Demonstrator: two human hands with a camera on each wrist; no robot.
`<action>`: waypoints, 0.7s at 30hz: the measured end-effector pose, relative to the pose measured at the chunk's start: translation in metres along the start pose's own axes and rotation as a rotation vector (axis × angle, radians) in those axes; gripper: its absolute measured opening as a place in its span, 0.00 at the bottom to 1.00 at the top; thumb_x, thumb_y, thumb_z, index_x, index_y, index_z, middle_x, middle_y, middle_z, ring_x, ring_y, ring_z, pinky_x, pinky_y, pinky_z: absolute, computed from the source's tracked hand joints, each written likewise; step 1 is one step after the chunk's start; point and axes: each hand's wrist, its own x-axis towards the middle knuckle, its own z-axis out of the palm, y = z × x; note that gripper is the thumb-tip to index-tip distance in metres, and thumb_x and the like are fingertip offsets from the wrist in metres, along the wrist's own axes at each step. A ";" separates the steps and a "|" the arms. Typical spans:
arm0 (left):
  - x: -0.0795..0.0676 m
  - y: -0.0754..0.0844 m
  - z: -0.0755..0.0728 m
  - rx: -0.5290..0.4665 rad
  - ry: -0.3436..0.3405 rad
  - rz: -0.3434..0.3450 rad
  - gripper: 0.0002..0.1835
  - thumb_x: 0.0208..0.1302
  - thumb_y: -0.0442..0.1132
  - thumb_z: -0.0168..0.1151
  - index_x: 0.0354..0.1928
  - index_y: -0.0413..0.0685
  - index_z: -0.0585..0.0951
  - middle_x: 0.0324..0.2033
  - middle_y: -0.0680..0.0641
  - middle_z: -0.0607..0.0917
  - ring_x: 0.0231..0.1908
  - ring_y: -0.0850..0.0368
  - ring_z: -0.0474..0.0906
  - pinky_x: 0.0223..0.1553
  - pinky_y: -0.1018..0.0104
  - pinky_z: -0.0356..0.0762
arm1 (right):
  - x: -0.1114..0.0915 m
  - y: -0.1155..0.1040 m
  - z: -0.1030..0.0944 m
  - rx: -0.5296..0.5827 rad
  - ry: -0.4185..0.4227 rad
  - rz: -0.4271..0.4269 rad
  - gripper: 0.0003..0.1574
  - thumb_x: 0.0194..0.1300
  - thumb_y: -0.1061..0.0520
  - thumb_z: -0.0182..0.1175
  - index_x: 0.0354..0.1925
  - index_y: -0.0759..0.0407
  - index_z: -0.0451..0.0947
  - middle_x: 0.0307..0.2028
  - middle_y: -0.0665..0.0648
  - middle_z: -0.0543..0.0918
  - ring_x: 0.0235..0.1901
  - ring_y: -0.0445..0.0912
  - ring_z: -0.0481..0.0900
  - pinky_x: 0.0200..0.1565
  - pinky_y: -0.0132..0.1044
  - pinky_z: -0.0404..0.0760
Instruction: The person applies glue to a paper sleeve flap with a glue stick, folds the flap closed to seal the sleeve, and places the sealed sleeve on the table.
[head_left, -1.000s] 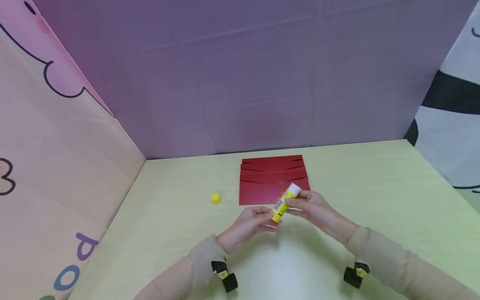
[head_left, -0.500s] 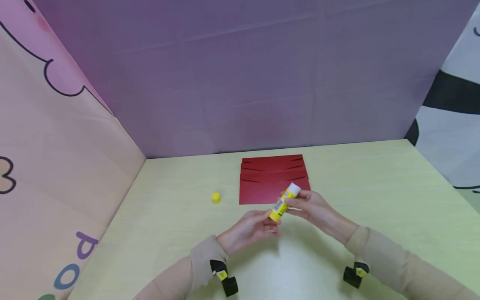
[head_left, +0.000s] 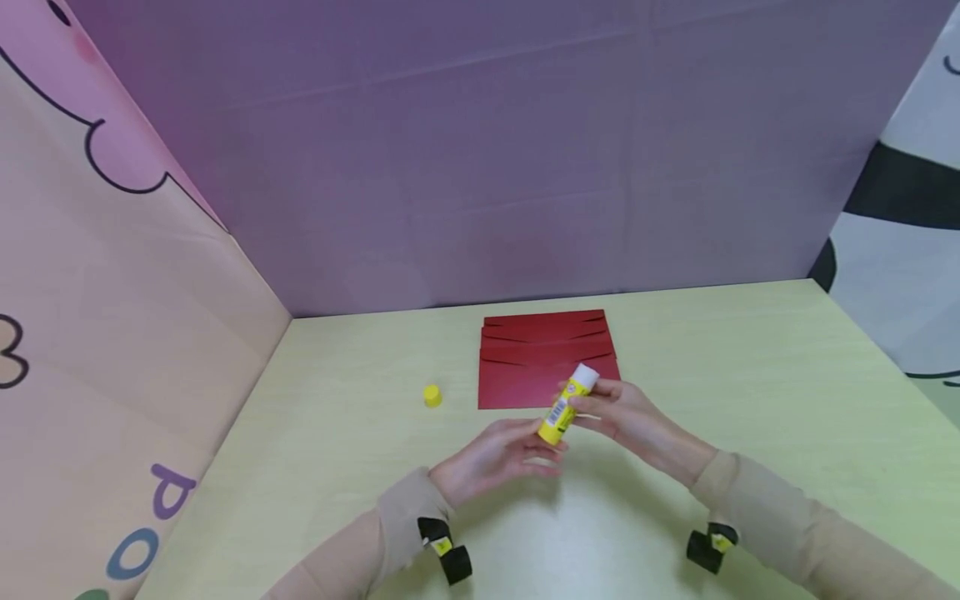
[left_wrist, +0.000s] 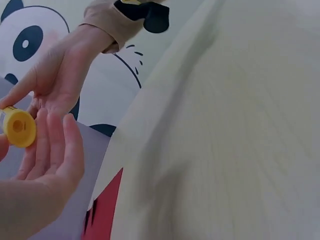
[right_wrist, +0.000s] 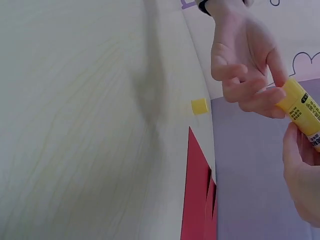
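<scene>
A yellow glue stick (head_left: 567,406) with a white upper end is held up off the table, tilted, between the two hands. The right hand (head_left: 633,421) grips its barrel between thumb and fingers. At the lower end, the left hand (head_left: 501,454) pinches the yellow base (left_wrist: 20,127) with its thumb and fingertips. The left wrist view shows the round bottom of that base face on. On the table to the left lies the uncapped yellow cap (head_left: 432,396). Behind the glue stick are several red envelopes (head_left: 513,387), overlapping one another, partly covered in the head view by the right hand.
A pale wood-patterned table (head_left: 345,467) carries everything. A purple-grey panel (head_left: 480,183) rises along its back edge. Printed panels stand on the left (head_left: 135,317) and right. Each wrist wears a black strap with a small camera.
The left hand's fingers have shifted round the base of the glue stick and spread a little. The right hand keeps its grip almost unmoved; the cap and envelopes stay where they were.
</scene>
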 end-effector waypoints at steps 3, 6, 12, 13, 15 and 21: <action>0.000 0.003 -0.001 0.080 0.047 0.017 0.22 0.65 0.41 0.48 0.54 0.30 0.68 0.37 0.45 0.80 0.39 0.54 0.77 0.50 0.53 0.70 | -0.002 -0.002 0.000 -0.035 0.034 0.016 0.38 0.58 0.54 0.59 0.59 0.74 0.58 0.55 0.64 0.69 0.50 0.49 0.72 0.53 0.44 0.69; -0.002 0.007 -0.003 0.171 0.117 0.035 0.21 0.64 0.41 0.49 0.52 0.31 0.70 0.39 0.40 0.80 0.38 0.53 0.78 0.49 0.53 0.71 | -0.003 -0.004 0.000 -0.116 0.085 0.034 0.39 0.56 0.51 0.60 0.59 0.71 0.60 0.55 0.66 0.69 0.50 0.52 0.73 0.53 0.47 0.68; -0.010 0.016 -0.018 0.393 0.200 0.094 0.19 0.66 0.37 0.46 0.53 0.29 0.68 0.42 0.35 0.79 0.42 0.43 0.77 0.46 0.55 0.73 | -0.005 -0.006 -0.006 -0.338 0.127 0.010 0.37 0.54 0.46 0.62 0.56 0.66 0.66 0.49 0.63 0.75 0.45 0.50 0.75 0.52 0.51 0.68; -0.011 0.018 -0.021 0.426 0.211 0.103 0.19 0.66 0.36 0.46 0.53 0.29 0.68 0.42 0.36 0.79 0.42 0.42 0.76 0.46 0.54 0.73 | -0.005 -0.007 -0.008 -0.363 0.126 -0.003 0.37 0.53 0.46 0.62 0.56 0.66 0.67 0.48 0.62 0.76 0.45 0.50 0.75 0.52 0.52 0.68; -0.014 0.022 -0.028 0.496 0.233 0.126 0.18 0.66 0.36 0.46 0.52 0.29 0.68 0.41 0.36 0.79 0.42 0.41 0.76 0.45 0.55 0.74 | -0.005 -0.008 -0.010 -0.413 0.127 -0.031 0.37 0.53 0.46 0.62 0.55 0.66 0.67 0.47 0.62 0.77 0.45 0.50 0.75 0.51 0.52 0.69; -0.022 0.035 -0.050 0.793 0.311 0.183 0.15 0.65 0.35 0.48 0.49 0.32 0.72 0.38 0.39 0.79 0.39 0.43 0.76 0.41 0.56 0.76 | -0.004 -0.008 -0.017 -0.544 0.144 -0.099 0.36 0.51 0.44 0.64 0.52 0.65 0.71 0.43 0.60 0.78 0.42 0.49 0.76 0.45 0.47 0.75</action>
